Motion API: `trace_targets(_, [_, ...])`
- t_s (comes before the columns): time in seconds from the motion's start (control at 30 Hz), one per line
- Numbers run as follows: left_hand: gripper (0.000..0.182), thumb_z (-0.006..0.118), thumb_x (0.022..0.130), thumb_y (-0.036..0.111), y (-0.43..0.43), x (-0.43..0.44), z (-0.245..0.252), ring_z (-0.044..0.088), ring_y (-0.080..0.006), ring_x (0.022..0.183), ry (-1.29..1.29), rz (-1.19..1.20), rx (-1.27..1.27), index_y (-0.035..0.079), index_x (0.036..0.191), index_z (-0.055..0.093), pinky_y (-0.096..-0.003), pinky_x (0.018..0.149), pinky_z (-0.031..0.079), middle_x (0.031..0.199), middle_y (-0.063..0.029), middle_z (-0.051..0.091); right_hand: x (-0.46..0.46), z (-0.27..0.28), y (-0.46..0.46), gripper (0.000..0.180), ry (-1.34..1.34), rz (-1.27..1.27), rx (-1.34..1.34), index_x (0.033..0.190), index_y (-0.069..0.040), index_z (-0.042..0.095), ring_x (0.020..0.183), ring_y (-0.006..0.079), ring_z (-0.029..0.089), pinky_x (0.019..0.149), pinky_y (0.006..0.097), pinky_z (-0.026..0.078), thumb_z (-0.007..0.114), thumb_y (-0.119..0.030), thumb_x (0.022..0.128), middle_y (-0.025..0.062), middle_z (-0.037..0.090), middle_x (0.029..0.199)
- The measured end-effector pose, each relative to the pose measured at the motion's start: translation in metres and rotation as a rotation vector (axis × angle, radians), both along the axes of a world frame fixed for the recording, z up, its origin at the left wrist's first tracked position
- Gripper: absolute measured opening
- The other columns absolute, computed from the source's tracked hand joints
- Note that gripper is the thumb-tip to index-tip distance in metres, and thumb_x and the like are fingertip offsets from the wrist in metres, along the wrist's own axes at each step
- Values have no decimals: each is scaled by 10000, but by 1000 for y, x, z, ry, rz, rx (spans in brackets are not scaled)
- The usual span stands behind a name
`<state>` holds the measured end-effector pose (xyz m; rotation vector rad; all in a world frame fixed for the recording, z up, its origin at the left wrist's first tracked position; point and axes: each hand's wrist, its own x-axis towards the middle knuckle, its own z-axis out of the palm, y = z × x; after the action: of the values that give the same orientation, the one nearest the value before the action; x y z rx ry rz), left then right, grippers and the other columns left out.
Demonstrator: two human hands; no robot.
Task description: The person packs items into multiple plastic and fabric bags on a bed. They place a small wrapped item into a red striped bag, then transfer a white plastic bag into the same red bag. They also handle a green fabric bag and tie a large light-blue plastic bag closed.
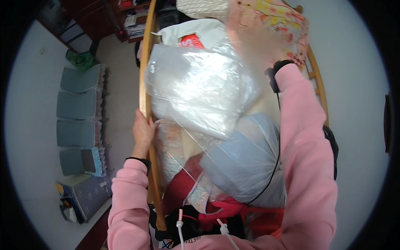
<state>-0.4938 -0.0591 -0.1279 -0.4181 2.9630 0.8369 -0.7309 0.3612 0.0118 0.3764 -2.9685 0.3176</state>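
My left hand (143,131) grips the wooden side rail (145,84) of a raised bed, with its fingers over the top edge. At the far right, my right hand (265,43) is badly blurred against a pink floral cloth (281,18); whether it holds the cloth is unclear. A black band with a cable circles that wrist. Between my arms lies a shiny clear plastic bag (200,84), partly over a white bag (172,31) with a red patch. Closer to me sits a pale translucent plastic bag (247,162), stuffed full.
Patterned padded fabric (170,137) and dark red fabric (182,184) lie beside the stuffed bag. Below the bed's left side stand several seats with blue-green covers (79,106) and a grey cabinet (90,193). A red plastic stool (264,215) is near my body. A wall (353,93) borders the right.
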Motion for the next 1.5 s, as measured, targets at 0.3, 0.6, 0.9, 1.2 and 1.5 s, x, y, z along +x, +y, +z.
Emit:
trace_targets(0.3, [521, 575, 864, 161, 0, -4, 4, 618, -440, 870, -97, 34, 21, 31, 1314, 347, -501, 754, 504, 1070, -254, 604, 32, -80, -56, 950, -360, -101, 161, 1401, -107, 370, 1198, 413, 462, 991, 474, 380, 780, -475, 627, 226, 494, 1253])
trace_targets(0.6, [546, 583, 854, 152, -1, -2, -6, 618, -440, 879, -137, 36, 29, 6, 1320, 338, -496, 749, 501, 1107, -268, 588, 142, -27, -33, 426, -237, 354, -206, 1114, -55, 557, 913, 355, 574, 796, 412, 470, 570, 45, 700, 154, 567, 952])
trace_targets(0.9, [560, 592, 848, 143, 1, -6, 0, 614, -440, 907, -152, 26, 16, -14, 1321, 335, -486, 784, 497, 1142, -270, 570, 131, -13, -42, 518, -381, 26, 172, 1218, -69, 528, 984, 318, 553, 850, 435, 457, 662, -76, 718, 152, 552, 1045])
trace_targets(1.2, [526, 583, 857, 153, 4, -7, 10, 616, -416, 931, -148, 53, 18, 32, 1316, 356, -480, 779, 507, 1142, -244, 578, 22, -43, -101, 720, -451, 141, 134, 1276, -51, 506, 1133, 355, 517, 963, 491, 375, 778, -344, 677, 230, 573, 1154])
trace_targets(1.5, [536, 574, 857, 178, -3, -2, 0, 623, -423, 870, -91, 9, 43, 56, 1314, 323, -512, 718, 500, 1099, -225, 591, 167, 43, -107, 278, -701, 340, -296, 978, -60, 437, 713, 386, 596, 619, 421, 472, 574, 0, 745, 195, 556, 710])
